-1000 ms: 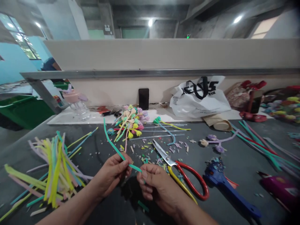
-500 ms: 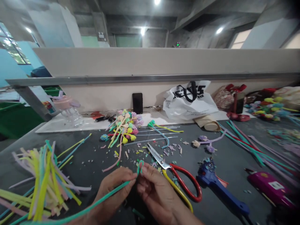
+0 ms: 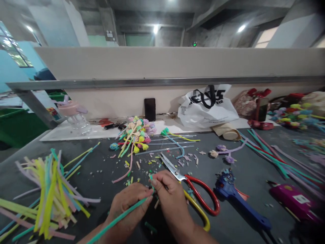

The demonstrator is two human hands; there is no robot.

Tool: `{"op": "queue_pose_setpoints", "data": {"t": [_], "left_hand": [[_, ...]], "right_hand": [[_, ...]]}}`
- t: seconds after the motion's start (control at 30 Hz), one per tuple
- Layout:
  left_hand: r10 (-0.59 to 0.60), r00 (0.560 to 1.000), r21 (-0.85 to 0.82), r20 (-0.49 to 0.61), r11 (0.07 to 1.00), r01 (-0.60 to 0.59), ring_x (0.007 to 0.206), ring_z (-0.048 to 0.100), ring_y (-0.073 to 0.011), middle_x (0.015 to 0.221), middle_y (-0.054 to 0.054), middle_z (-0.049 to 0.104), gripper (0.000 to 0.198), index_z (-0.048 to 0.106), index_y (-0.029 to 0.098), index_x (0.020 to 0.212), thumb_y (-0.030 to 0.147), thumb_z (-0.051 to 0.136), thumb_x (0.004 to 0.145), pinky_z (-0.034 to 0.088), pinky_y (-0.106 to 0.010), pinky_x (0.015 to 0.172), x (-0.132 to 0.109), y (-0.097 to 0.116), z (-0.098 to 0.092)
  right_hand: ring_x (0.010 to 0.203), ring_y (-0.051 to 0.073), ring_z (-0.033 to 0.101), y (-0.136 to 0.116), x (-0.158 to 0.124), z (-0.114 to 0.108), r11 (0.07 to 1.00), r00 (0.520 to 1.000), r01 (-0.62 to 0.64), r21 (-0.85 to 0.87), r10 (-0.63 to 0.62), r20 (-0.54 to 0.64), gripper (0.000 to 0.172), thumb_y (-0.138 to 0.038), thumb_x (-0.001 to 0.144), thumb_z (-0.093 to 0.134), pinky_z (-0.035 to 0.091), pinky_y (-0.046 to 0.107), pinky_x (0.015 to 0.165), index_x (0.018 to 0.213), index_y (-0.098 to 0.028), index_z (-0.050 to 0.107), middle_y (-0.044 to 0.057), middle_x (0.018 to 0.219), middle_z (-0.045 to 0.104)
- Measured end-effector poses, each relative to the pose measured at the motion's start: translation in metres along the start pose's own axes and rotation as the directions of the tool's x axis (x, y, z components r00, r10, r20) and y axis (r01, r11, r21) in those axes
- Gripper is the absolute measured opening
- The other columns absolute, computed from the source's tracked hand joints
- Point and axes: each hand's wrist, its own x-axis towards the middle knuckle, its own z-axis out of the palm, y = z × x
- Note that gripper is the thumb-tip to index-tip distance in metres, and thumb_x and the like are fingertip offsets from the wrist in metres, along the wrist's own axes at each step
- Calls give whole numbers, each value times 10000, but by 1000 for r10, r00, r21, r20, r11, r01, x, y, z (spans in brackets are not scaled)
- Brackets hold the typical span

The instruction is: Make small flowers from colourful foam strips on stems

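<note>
A green pipe cleaner (image 3: 119, 218) runs from the lower left up to my fingers at the front middle of the table. My left hand (image 3: 128, 205) pinches it between thumb and forefinger. Right beside it, my right hand (image 3: 169, 193) pinches the bent upper end, and only a small green tip shows above the fingers. Scissors with one red and one yellow handle (image 3: 200, 186) lie with blades apart just right of my right hand. Beyond my hands sits a bunch of pipe-cleaner flowers (image 3: 135, 134), with small cut bits scattered around.
Loose pipe cleaners (image 3: 48, 193) are piled at the left. On the right lie a blue tool (image 3: 238, 203), probably a glue gun, and a magenta device (image 3: 291, 200). A phone (image 3: 149, 109), a white bag (image 3: 207, 108) and a clear cup (image 3: 78, 123) stand along the back.
The green pipe cleaner's end, a visible bent loop before, is now mostly covered by my right fingers. My right hand has turned over and closed further. The view has shifted slightly.
</note>
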Motion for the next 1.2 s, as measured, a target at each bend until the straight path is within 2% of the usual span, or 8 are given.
{"op": "queue_pose_setpoints", "data": {"t": [0.13, 0.23, 0.33, 0.6, 0.77, 0.93, 1.07, 1.2], "left_hand": [[-18, 999, -18, -38, 1000, 17, 707, 618, -150, 768, -33, 686, 154, 679, 208, 791, 133, 545, 782, 463, -223, 669, -3, -7, -2], [-63, 990, -48, -128, 997, 57, 693, 605, -159, 729, -40, 671, 118, 672, 185, 732, 151, 564, 763, 457, -237, 664, -1, -10, -3], [-202, 963, -150, -179, 973, 176, 664, 575, -155, 677, -31, 635, 118, 652, 171, 662, 204, 580, 750, 444, -235, 637, 4, -12, -4], [-484, 875, -456, -33, 786, 417, 576, 475, -107, 579, 20, 537, 222, 577, 152, 603, 326, 611, 735, 378, -205, 567, 8, -16, -2], [-533, 846, -558, 22, 696, 453, 554, 441, -84, 559, 37, 517, 237, 555, 147, 613, 339, 618, 737, 347, -187, 544, 6, -20, 1], [-514, 852, -643, 103, 619, 451, 509, 444, -83, 521, 46, 506, 276, 509, 157, 594, 375, 618, 724, 366, -200, 526, 9, -12, 1], [-476, 875, -595, 91, 678, 430, 526, 475, -95, 554, 34, 535, 267, 532, 158, 642, 401, 610, 719, 390, -209, 536, 9, -10, -3], [-434, 898, -510, 72, 758, 407, 551, 483, -100, 579, 35, 531, 224, 558, 158, 660, 365, 639, 688, 398, -204, 539, 7, -19, -4]], "right_hand": [[759, 163, 532, 1, 6, -10, 857, 935, 340, -386, -265, 235, 183, -187, 850, 470, 360, 277, 683, 761, -196, 629, 37, 779, 606], [770, 165, 523, 2, 6, -13, 734, 889, 440, -518, -274, 368, 192, -151, 862, 444, 317, 301, 710, 774, -197, 608, 30, 770, 609], [776, 159, 509, 2, 6, -13, 739, 865, 461, -491, -251, 435, 186, -131, 860, 426, 311, 299, 716, 775, -194, 578, 21, 767, 586], [689, 129, 502, -9, 7, -12, 942, 900, 213, -258, -87, 426, 142, -187, 813, 496, 364, 230, 624, 676, -175, 532, -4, 713, 515], [691, 140, 499, -4, 6, -11, 982, 910, 55, -182, 26, 414, 135, -198, 770, 526, 365, 236, 623, 638, -174, 533, -3, 694, 524], [593, 131, 483, 0, 2, -7, 976, 882, -216, -15, 201, 427, 82, -232, 724, 535, 350, 234, 559, 664, -179, 518, -19, 610, 518], [529, 104, 457, -4, 1, -2, 912, 842, -366, 184, 241, 483, 156, -299, 701, 566, 339, 221, 538, 654, -179, 477, -33, 578, 512], [520, 95, 423, -4, 1, 1, 912, 846, -381, 152, 278, 454, 167, -309, 701, 572, 325, 210, 522, 659, -176, 480, -42, 563, 479]]}}
